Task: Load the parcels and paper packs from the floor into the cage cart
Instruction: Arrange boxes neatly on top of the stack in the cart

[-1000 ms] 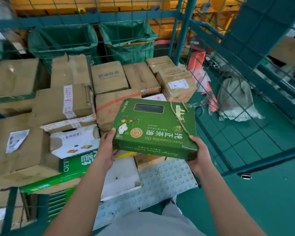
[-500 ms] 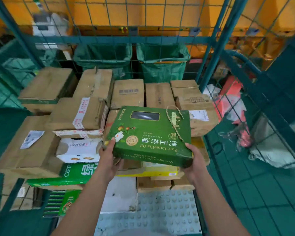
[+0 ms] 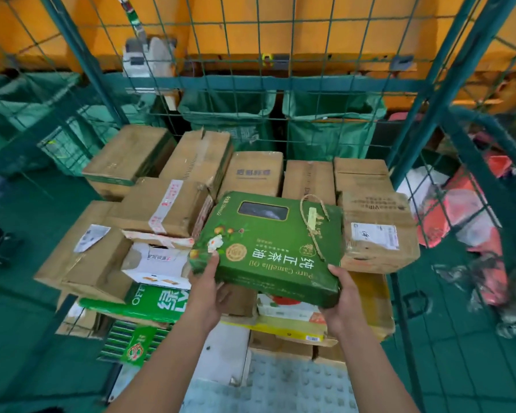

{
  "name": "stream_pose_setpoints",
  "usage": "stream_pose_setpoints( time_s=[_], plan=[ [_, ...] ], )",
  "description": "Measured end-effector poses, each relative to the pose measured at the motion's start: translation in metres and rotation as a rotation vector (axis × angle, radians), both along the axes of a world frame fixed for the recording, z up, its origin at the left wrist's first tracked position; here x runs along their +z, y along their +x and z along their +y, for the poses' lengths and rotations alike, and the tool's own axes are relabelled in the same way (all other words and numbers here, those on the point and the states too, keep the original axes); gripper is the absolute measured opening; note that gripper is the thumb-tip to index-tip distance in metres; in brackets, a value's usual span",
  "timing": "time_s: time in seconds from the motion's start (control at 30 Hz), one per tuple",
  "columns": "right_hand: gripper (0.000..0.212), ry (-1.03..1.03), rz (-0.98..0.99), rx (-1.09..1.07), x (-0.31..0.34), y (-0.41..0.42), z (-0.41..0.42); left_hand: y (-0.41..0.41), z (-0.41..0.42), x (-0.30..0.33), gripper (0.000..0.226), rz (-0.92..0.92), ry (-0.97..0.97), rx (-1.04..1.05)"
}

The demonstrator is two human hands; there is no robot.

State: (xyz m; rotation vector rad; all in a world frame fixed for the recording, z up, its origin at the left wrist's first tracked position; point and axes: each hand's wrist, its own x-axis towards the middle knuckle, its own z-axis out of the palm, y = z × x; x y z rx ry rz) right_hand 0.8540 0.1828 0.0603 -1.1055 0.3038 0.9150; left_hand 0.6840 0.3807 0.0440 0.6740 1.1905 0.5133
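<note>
Both hands hold the green box (image 3: 267,248) flat, above the cartons stacked inside the cage cart (image 3: 414,93). Left hand (image 3: 207,289) grips the box's near-left corner, thumb on top, fingers curled under. Right hand (image 3: 344,299) clamps the near-right corner the same way. Box's rope handle (image 3: 312,222) lies on its top face. Just right of the box: labelled brown carton (image 3: 379,234). Just left of the box: white carton (image 3: 158,263), taped brown carton (image 3: 164,207) behind that

L hand (image 3: 206,289) & R hand (image 3: 341,299) extended, gripping.
</note>
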Motion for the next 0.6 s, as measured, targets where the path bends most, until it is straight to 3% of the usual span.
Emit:
stream_pose_setpoints(
  time_s=[0.07,0.2,0.3,0.5,0.6],
  plan=[
    [0.020,0.024,0.010,-0.021,0.000,0.002,0.012,0.007,0.007,0.002,0.044,-0.002,0.015,-0.040],
    [0.027,0.066,0.032,-0.082,0.000,0.004,0.039,0.028,0.011,0.003,0.075,-0.031,-0.012,-0.195],
    [0.034,0.078,0.054,-0.131,-0.002,0.008,0.062,0.050,0.005,0.004,0.113,-0.012,0.003,-0.405],
    [0.039,0.116,0.045,-0.270,0.009,0.019,0.124,0.089,0.019,0.013,0.107,-0.019,0.054,-0.546],
    [0.062,0.069,0.088,-0.308,0.004,0.020,0.168,0.095,0.052,0.013,0.097,-0.034,0.056,-0.588]
  ],
)
